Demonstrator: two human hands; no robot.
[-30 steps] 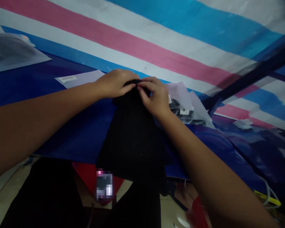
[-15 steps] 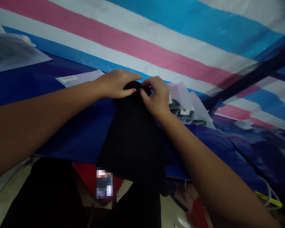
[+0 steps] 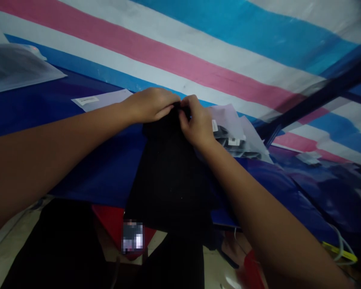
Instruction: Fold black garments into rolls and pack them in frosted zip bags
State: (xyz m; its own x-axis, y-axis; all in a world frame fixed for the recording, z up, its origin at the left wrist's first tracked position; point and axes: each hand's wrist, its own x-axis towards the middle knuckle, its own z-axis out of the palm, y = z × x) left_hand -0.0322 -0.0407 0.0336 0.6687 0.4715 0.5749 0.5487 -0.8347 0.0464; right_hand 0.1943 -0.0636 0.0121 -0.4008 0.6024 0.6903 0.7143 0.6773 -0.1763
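A black folded cloth lies on the blue table in front of me and hangs over its near edge. My left hand and my right hand meet at the cloth's far end, fingertips pinching the dark fabric between them. What the fingers grip beneath is hidden by the hands.
Clear plastic bags with dark items and white labels lie right of the cloth. A flat bag with a label sits to the left, another plastic bag at far left. A striped pink, white and blue sheet hangs behind. Something red is below the table edge.
My right hand has closed in toward the left hand, and both sets of fingers now pinch the cloth's far end more tightly together.
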